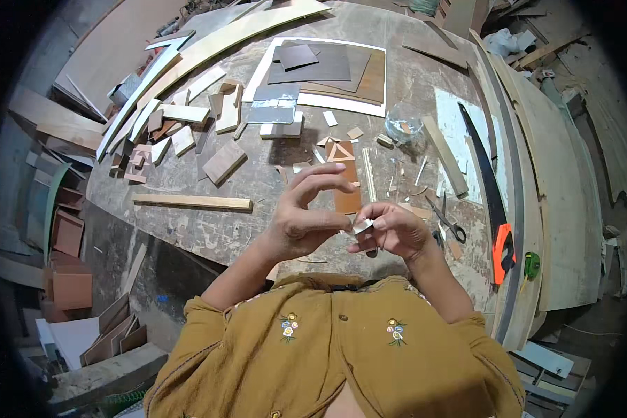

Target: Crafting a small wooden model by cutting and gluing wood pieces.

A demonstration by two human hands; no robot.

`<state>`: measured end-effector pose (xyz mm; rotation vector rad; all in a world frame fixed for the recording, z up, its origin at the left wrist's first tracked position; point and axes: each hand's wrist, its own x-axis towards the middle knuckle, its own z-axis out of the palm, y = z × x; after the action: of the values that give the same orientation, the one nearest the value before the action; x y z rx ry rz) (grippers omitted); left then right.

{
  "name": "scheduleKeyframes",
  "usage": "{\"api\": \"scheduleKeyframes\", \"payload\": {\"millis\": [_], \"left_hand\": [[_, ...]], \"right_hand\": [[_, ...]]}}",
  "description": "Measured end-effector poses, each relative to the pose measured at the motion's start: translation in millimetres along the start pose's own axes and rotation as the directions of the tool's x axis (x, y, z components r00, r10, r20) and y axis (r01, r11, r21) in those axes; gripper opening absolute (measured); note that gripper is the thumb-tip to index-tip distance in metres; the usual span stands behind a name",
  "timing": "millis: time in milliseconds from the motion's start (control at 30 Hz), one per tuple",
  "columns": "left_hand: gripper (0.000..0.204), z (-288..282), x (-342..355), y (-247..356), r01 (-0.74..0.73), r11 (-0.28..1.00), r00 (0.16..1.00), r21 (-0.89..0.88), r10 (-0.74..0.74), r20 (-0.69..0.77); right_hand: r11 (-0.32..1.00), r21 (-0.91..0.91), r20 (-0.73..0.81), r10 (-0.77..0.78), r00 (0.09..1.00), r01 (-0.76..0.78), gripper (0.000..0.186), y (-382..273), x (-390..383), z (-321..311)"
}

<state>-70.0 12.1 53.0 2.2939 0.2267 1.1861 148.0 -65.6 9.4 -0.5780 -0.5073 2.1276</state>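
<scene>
My right hand (397, 233) pinches a small pale piece (362, 225) between thumb and fingers. My left hand (303, 209) is just left of it, its fingers curved and apart, its thumb tip at the piece's edge. Behind both hands an orange-brown wooden strip (346, 195) lies with small triangular pieces on its far end, beside a thin pale rod (369, 174). Black-handled scissors (453, 230) lie right of my right hand, among small offcuts.
Wood offcuts (182, 139) are piled at the back left, stacked sheets (366, 76) at the back centre. A long batten (191, 201) lies front left. A glass container (403, 125), an orange-handled saw (501, 252) and a green tape measure (531, 266) are to the right. Boxes (70, 285) stand off the left edge.
</scene>
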Motion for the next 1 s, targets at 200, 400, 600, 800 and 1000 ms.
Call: {"api": "scheduleKeyframes", "payload": {"millis": [200, 400, 600, 800, 1000], "left_hand": [[0.020, -1.8, 3.1, 5.5, -0.071, 0.994, 0.997, 0.080, 0.068, 0.043], [0.012, 3.0, -0.4, 5.6, -0.037, 0.996, 0.999, 0.087, 0.034, 0.032], [0.017, 2.9, -5.0, 3.3, 0.021, 1.000, 0.999, -0.003, -0.021, 0.044], [0.017, 7.9, -13.0, -4.3, 0.119, 0.984, 0.993, -0.134, -0.116, 0.029], [0.014, 20.4, -22.6, -12.2, 0.271, 0.874, 0.953, -0.403, -0.302, -0.013]], "right_hand": [[0.999, -0.030, 0.002, 0.025, 1.000, -0.025, 0.018, -1.3, 0.2, 3.0], [0.996, -0.075, -0.055, 0.036, 0.998, -0.040, 0.012, 0.5, 2.9, 1.9], [0.992, -0.124, -0.132, 0.020, 0.991, -0.037, 0.009, 4.0, -1.3, -6.8], [0.998, -0.055, -0.136, -0.006, 0.991, -0.001, 0.012, 0.0, -3.1, -3.3], [0.962, -0.272, -0.233, -0.074, 0.970, 0.009, 0.019, -0.9, -3.9, -3.4]]}}
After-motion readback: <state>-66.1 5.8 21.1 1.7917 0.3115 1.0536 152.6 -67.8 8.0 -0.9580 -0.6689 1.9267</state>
